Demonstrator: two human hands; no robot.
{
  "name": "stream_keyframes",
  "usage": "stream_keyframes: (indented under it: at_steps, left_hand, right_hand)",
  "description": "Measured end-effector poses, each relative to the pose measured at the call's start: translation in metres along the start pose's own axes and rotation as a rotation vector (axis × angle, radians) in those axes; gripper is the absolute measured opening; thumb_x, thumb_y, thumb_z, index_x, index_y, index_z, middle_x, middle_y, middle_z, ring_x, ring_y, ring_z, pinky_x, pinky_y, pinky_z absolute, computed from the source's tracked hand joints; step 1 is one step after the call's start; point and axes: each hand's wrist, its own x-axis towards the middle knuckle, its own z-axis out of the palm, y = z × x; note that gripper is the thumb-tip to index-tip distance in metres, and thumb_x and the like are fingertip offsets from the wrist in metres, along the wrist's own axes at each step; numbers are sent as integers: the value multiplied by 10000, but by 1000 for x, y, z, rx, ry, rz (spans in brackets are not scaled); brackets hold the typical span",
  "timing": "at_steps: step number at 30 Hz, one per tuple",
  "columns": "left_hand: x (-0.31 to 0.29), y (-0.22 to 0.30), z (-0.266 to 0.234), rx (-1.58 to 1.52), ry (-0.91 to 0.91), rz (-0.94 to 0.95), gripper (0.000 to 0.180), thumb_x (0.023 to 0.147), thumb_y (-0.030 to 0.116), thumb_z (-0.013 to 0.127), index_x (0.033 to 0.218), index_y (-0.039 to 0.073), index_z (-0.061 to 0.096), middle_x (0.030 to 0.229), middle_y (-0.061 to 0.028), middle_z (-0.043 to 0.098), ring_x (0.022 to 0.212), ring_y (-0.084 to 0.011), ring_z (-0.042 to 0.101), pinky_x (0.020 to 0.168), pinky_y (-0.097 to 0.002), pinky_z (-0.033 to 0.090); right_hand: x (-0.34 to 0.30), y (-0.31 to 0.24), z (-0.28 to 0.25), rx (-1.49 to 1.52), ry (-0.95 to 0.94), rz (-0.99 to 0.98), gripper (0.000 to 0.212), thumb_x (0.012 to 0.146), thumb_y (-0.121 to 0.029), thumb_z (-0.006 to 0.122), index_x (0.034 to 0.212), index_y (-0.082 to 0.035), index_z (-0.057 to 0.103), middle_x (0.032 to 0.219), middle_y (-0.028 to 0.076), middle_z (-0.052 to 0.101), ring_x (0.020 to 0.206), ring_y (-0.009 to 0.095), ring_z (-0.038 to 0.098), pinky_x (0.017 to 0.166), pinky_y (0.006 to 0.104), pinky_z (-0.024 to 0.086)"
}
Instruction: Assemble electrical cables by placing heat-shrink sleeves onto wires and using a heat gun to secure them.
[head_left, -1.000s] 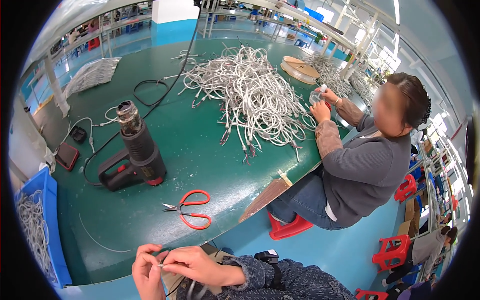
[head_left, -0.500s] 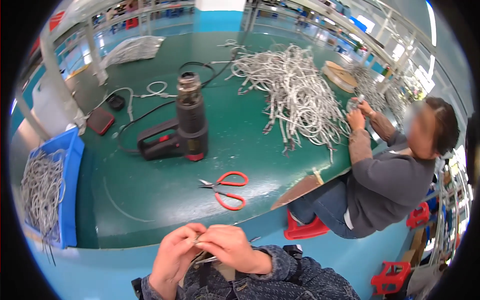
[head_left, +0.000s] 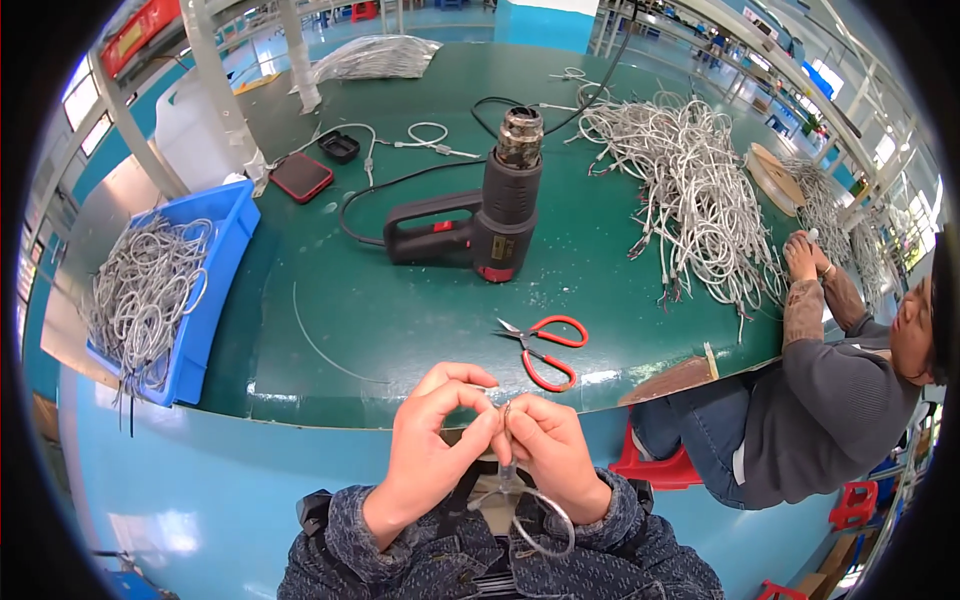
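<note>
My left hand [head_left: 428,440] and my right hand [head_left: 556,448] meet in front of my body, at the table's near edge. Both are closed in a pinch, thumb against forefinger, on the end of a thin grey-white cable [head_left: 571,534]. The fingertips mostly hide that end. Below my right hand the rest of the cable hangs in a loop over my jacket. Just beyond my hands, red-handled scissors [head_left: 527,343] lie opened on the green table [head_left: 400,320]. Farther off, a black heat gun [head_left: 508,205] stands with its nozzle up.
A blue bin [head_left: 215,300] of cables stands at the left. A large cable heap [head_left: 690,190] and a spool [head_left: 773,180] lie at the right. Near them a co-worker [head_left: 850,400] sits on a red stool. A dark red box [head_left: 301,177] rests behind the bin.
My view has shifted, so the table things appear farther right. My hands have turned, still pinching together, and the cable's hanging loop now shows. The co-worker's hands remain by the heap.
</note>
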Motion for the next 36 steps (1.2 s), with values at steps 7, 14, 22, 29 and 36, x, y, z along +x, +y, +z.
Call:
stream_keyframes:
  at_steps: [7, 14, 22, 29, 36]
  left_hand:
    - [0, 11, -7, 273, 112, 154, 59, 761, 17, 626, 819, 19, 629, 1017, -109, 549, 962, -201, 533, 821, -296, 424]
    - [0, 18, -15, 426, 18, 231, 74, 727, 43, 670, 800, 52, 676, 983, -97, 595, 983, -224, 551, 798, -319, 449]
    - [2, 15, -25, 292, -105, 93, 64, 736, 63, 674, 799, 50, 673, 975, -94, 615, 955, -216, 566, 812, -327, 447]
    - [3, 12, -30, 243, -161, 55, 70, 728, 72, 687, 793, 49, 674, 983, -87, 615, 954, -206, 570, 805, -324, 438]
    - [7, 16, -36, 265, -261, 51, 81, 714, 91, 701, 781, 52, 676, 989, -78, 615, 961, -208, 568, 820, -330, 432]
  right_hand:
    - [-3, -3, 2, -62, -51, -15, 201, 945, -132, 450, 909, 16, 580, 642, 29, 559, 522, 25, 381, 473, 184, 271]
    - [-6, -7, 2, -99, -84, 47, 220, 947, -164, 462, 915, 11, 593, 643, 13, 551, 547, 26, 406, 487, 187, 290]
    - [-5, -10, 4, 5, -147, 120, 243, 945, -189, 467, 903, 14, 596, 627, 1, 534, 557, 33, 418, 503, 183, 299]
    - [-4, -8, 3, -74, -138, 111, 247, 944, -183, 470, 889, 16, 606, 622, -11, 521, 568, 34, 427, 511, 187, 310]
    - [-4, -8, 0, -345, -132, 34, 213, 931, -149, 485, 887, 6, 624, 582, -35, 476, 543, 26, 407, 487, 199, 305]
